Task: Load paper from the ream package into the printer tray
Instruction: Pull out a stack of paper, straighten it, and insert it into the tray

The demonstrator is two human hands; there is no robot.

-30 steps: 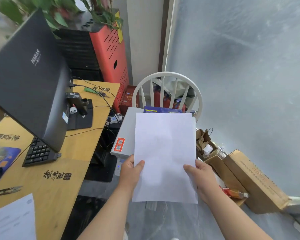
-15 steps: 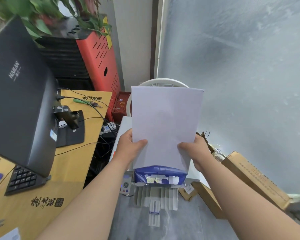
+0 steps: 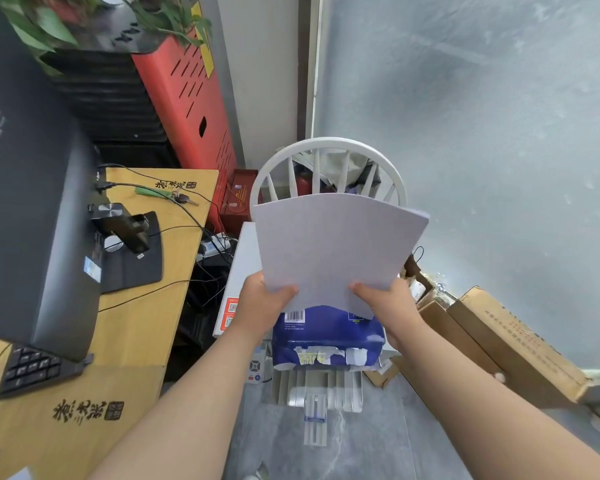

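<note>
A stack of white paper (image 3: 336, 247) stands upright in front of me, bowed so its top edge curves. My left hand (image 3: 262, 301) grips its lower left corner and my right hand (image 3: 385, 301) grips its lower right corner. Directly below the sheets lies the blue ream package (image 3: 326, 337) with a torn front end, resting on top of the white printer (image 3: 238, 271). The printer's ribbed grey tray (image 3: 317, 389) sticks out toward me under the package, with a narrow extension at its front.
A wooden desk (image 3: 132, 327) at left carries a black monitor (image 3: 32, 216), a keyboard (image 3: 32, 368) and cables. A white spindle chair (image 3: 326, 168) stands behind the printer. Cardboard boxes (image 3: 499, 344) lie at right. A red cabinet (image 3: 187, 88) with plants stands behind the desk.
The paper went from lying flat over the printer to being lifted upright, uncovering the blue package; since half a second ago it has lowered slightly and bowed, both hands still gripping it.
</note>
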